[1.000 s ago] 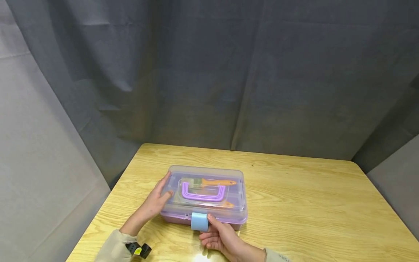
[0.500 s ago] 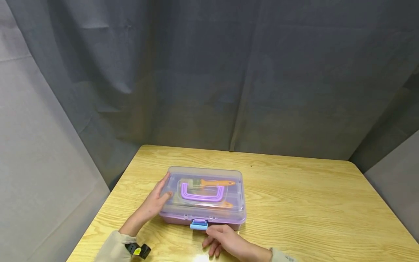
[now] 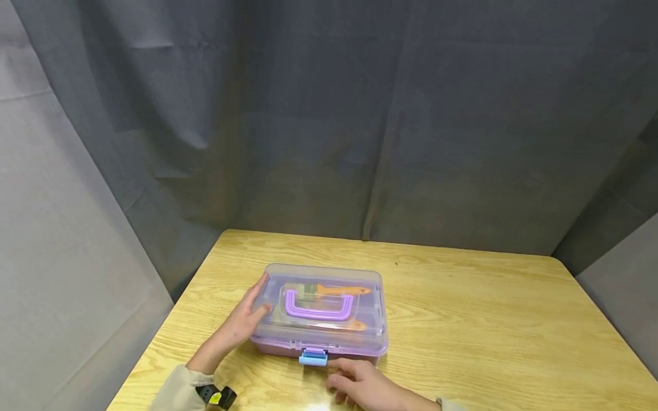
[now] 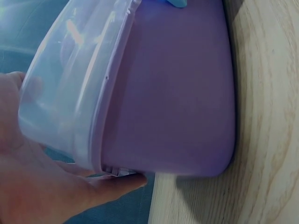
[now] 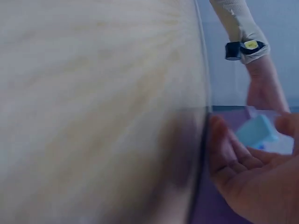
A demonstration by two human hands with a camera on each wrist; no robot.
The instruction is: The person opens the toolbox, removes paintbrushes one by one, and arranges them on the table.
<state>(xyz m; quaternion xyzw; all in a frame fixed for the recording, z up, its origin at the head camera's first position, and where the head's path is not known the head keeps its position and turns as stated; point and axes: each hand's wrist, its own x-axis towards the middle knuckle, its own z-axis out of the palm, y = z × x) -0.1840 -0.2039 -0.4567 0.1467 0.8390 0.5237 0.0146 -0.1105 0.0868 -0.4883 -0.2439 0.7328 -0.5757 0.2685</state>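
Note:
A purple storage box (image 3: 275, 347) with a clear lid (image 3: 370, 328) sits lid-down on its base on the table. Through the lid show a paintbrush (image 3: 339, 290) with an orange handle and part of another orange handle (image 3: 357, 325). On the box's front, the light-blue latch (image 3: 313, 359) stands swung outward. My left hand (image 3: 240, 321) steadies the box's left end, thumb on the lid and straight fingers along the side. Beside the latch's right edge is my right hand (image 3: 362, 383), index fingertip right at it, other fingers loosely bent. In the right wrist view the latch lies beyond the fingers.
A purple carrying handle (image 3: 319, 314) lies folded on the lid. The light wooden table (image 3: 488, 331) extends to the right of the box. Dark grey curtain (image 3: 308, 114) hangs behind the table, with paler panels at both sides.
The blue latch has swung down and outward from the box's front. My right hand has turned palm-down and shifted slightly right, its thumb off the latch. The left hand stays in place.

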